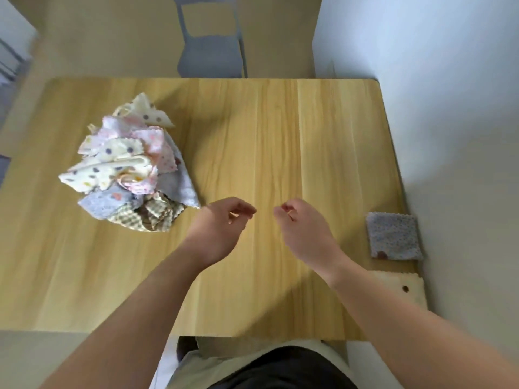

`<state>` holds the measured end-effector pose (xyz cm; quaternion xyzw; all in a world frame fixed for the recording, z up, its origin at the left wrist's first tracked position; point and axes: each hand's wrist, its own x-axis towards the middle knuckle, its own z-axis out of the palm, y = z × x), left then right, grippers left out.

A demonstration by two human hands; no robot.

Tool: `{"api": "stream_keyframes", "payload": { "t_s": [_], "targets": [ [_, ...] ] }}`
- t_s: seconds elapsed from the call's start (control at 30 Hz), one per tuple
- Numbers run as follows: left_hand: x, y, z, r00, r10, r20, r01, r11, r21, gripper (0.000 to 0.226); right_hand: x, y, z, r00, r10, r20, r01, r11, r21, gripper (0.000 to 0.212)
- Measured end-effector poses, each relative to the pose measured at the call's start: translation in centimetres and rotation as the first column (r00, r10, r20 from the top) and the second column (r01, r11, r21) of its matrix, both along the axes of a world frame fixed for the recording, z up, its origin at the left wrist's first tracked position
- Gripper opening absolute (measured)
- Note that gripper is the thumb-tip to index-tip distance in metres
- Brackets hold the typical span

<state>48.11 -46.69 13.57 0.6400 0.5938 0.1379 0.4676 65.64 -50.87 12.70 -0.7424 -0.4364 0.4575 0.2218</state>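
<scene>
A heap of small patterned cloths (129, 167) lies crumpled on the left half of the wooden table (280, 136). A folded grey-blue cloth (393, 237) sits at the table's right edge, and a folded cream cloth (404, 287) with a dark dot lies just nearer to me. My left hand (222, 228) hovers over the table's middle, just right of the heap, fingers loosely curled and holding nothing. My right hand (303, 228) hovers beside it, fingers also loosely curled and empty. Neither hand touches a cloth.
A grey chair (210, 46) stands beyond the table's far edge. A white wall (449, 94) runs close along the right side of the table. My lap shows below the near edge.
</scene>
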Motion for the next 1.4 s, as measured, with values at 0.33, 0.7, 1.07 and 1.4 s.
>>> {"api": "stream_keyframes", "payload": {
  "t_s": [0.33,0.7,1.07,1.4],
  "targets": [
    [-25.8,-1.5,1.8,0.998,-0.009,0.069,0.006,0.999,0.050,0.019,-24.6,-1.6,0.2,0.982,-0.143,0.121,0.120,0.975,0.187,0.029],
    [-41.2,5.1,1.1,0.998,-0.006,0.067,0.008,0.999,-0.033,0.016,-42.7,2.9,-0.2,0.964,-0.264,-0.042,0.266,0.960,0.090,0.025],
    [-53.0,15.1,0.2,0.994,-0.051,-0.100,0.040,0.994,-0.104,0.022,-51.9,12.9,-2.9,0.915,-0.390,-0.105,0.389,0.921,-0.037,0.034],
    [-56.8,26.5,-5.2,0.891,-0.454,-0.003,0.452,0.888,-0.089,0.023,-59.2,16.3,-3.9,0.689,-0.724,0.029,0.725,0.689,-0.001,0.030]
  ]
}}
